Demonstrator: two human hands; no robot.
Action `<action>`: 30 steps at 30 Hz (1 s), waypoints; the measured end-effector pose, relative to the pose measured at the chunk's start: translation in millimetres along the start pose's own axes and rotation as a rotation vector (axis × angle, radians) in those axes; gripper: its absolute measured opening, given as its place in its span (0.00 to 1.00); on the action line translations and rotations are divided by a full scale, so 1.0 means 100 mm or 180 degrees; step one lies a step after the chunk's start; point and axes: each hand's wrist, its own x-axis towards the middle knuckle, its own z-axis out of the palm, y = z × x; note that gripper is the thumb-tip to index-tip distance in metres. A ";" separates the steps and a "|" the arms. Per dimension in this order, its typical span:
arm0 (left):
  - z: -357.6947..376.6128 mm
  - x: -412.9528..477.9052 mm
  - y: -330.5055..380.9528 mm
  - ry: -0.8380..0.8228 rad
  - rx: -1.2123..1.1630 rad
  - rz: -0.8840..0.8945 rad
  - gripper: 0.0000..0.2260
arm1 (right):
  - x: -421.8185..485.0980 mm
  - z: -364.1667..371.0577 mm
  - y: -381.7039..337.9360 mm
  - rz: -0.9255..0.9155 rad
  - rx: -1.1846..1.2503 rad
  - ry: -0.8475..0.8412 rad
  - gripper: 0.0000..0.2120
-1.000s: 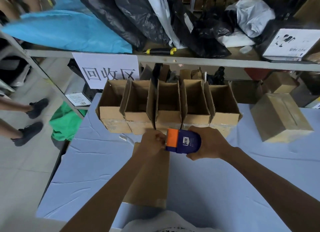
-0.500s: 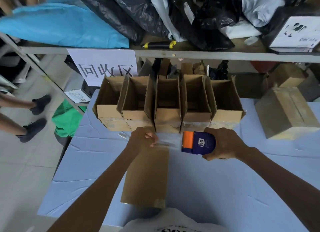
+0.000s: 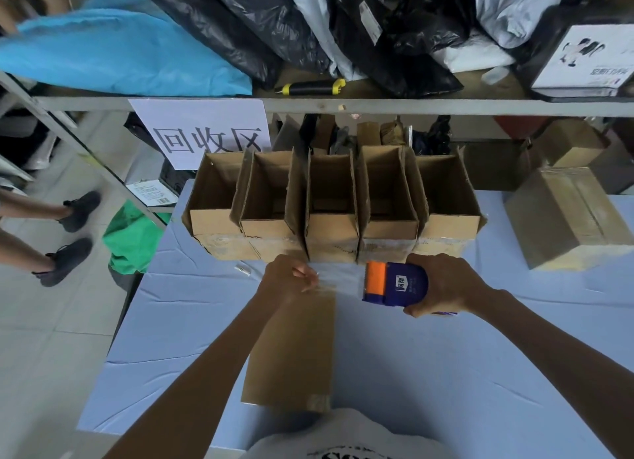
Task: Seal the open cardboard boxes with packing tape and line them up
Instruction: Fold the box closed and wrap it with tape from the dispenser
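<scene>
**Taping boxes at the recycling shelf**

Blue cloth covered the table (image 3: 446,373), which was pushed up against a metal shelf (image 3: 411,106) crammed with black bags (image 3: 240,22), a blue bag (image 3: 120,53) and a yellow-and-black utility knife (image 3: 310,87). A paper sign (image 3: 206,129) with three Chinese characters hung off the shelf edge.

Five open cardboard boxes (image 3: 331,201) stood in a row at the back of the table, sides touching, flaps up. Off to the right, well apart from them, sat one closed box (image 3: 566,218).

Right in front of the person lay another cardboard box (image 3: 291,352), lying flat on the cloth, close to the table's near edge. The left hand (image 3: 288,280) was just above its far end, fingers curled in and pinching the free end of the clear tape (image 3: 338,280). The right hand (image 3: 446,287) was wrapped around a blue and orange tape dispenser (image 3: 394,283), held just in front of the row of open boxes. So the strip of tape ran stretched between the two hands, over the far end of the flat box.

Over on the left, someone's legs in dark shoes (image 3: 68,235) were on the tiled floor, next to a green bag (image 3: 133,235).
</scene>
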 end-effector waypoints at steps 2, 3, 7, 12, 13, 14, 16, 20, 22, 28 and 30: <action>-0.02 0.01 -0.01 -0.0093 -0.0085 -0.0012 0.09 | 0.01 0.01 0.01 0.0022 0.0001 -0.0024 0.41; -0.02 0.01 -0.01 -0.0132 -0.0122 0.0010 0.09 | 0.01 0.01 0.01 0.0030 -0.0005 -0.0026 0.41; -0.01 0.01 -0.02 -0.0168 -0.0023 0.0115 0.06 | 0.03 0.00 0.01 0.0033 -0.0068 -0.0037 0.42; 0.05 0.02 -0.05 0.0039 -0.0253 0.0001 0.08 | 0.07 -0.02 0.00 0.0046 -0.0113 -0.0076 0.41; 0.06 0.02 -0.06 0.0085 -0.0267 0.0019 0.09 | 0.08 -0.01 0.00 0.0046 -0.0116 -0.0084 0.41; 0.07 0.01 -0.07 0.0126 -0.0267 0.0035 0.10 | 0.08 -0.01 0.00 0.0049 -0.0115 -0.0089 0.41; 0.10 0.02 -0.09 0.0202 -0.0189 0.0063 0.08 | 0.09 -0.01 0.01 0.0060 -0.0108 -0.0104 0.40; 0.14 0.03 -0.11 0.0324 0.0067 0.0021 0.08 | 0.10 0.00 0.01 0.0037 -0.0111 -0.0117 0.40; 0.16 0.02 -0.11 0.0390 0.0099 0.0085 0.09 | 0.11 0.00 0.02 0.0037 -0.0081 -0.0114 0.40; 0.20 -0.02 -0.20 0.0550 0.0372 0.0540 0.07 | 0.13 0.01 0.04 0.0035 -0.0057 -0.0131 0.40; 0.20 -0.05 -0.20 0.0688 0.0855 0.0566 0.08 | 0.14 0.02 0.04 0.0043 -0.0065 -0.0147 0.39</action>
